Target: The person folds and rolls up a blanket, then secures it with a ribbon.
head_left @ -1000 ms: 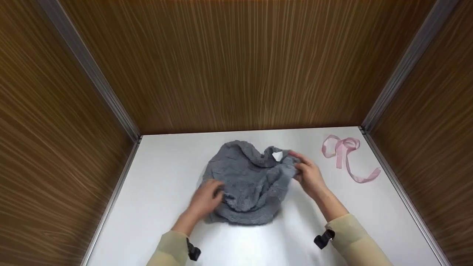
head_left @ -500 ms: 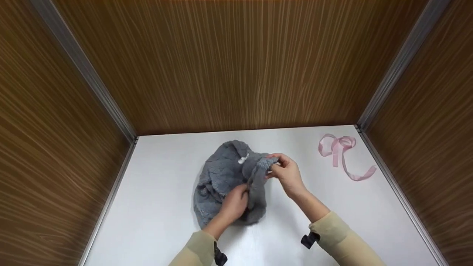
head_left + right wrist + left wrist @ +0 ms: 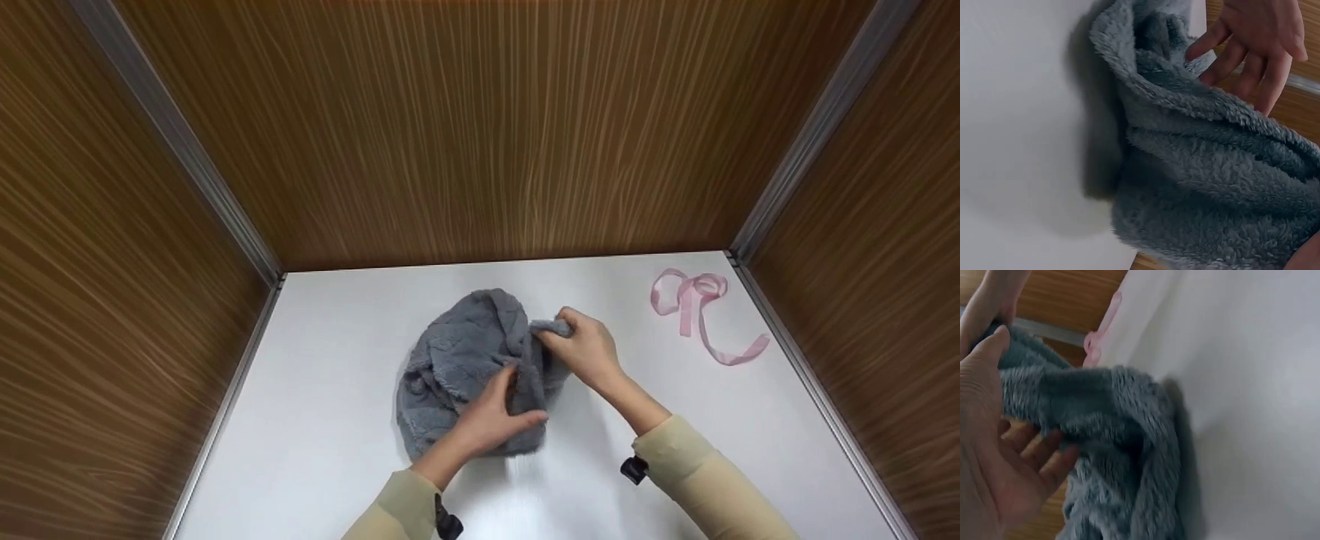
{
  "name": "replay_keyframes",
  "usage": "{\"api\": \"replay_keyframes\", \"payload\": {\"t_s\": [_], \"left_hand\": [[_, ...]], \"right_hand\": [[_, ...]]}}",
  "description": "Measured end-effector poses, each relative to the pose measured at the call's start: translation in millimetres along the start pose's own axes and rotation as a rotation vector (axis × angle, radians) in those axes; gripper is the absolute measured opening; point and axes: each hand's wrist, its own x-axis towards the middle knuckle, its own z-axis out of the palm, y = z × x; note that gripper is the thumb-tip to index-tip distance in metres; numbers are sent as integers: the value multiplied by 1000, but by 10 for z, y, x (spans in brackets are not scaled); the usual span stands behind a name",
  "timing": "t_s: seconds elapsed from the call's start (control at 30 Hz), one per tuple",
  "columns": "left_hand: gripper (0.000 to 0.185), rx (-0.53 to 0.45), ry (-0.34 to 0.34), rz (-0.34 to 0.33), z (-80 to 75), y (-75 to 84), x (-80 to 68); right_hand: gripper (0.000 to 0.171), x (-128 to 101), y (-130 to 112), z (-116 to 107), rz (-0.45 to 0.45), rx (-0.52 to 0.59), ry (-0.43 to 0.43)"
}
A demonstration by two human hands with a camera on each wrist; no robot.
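Observation:
A fleecy grey cloth article (image 3: 457,352) lies bunched on the white table; its exact kind is unclear. My right hand (image 3: 591,351) pinches a raised edge at its upper right. The left hand (image 3: 484,424) lies against the cloth's front right part, thumb and fingers spread apart. In the left wrist view, the palm of the left hand (image 3: 1010,478) faces the folded cloth (image 3: 1154,433), its fingers straight and touching or just behind it. The right wrist view shows the left hand's fingers (image 3: 1253,73) loosely extended behind the cloth's thick rim (image 3: 1185,95).
A pink ribbon (image 3: 685,311), looped like a bow with a trailing tail, lies at the table's back right. Wood-grain panels (image 3: 495,135) stand at the back and both sides. White tabletop (image 3: 330,375) surrounds the cloth.
The left hand has moved right across the cloth and spread its fingers. The right hand has moved left, bringing its cloth edge inward. A white tag seen earlier is now hidden.

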Motion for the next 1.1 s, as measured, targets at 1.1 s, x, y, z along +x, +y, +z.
{"api": "replay_keyframes", "payload": {"t_s": [1.1], "left_hand": [[31, 358, 308, -316, -1589, -700, -249]], "right_hand": [[30, 295, 430, -852, 166, 432, -362]]}}
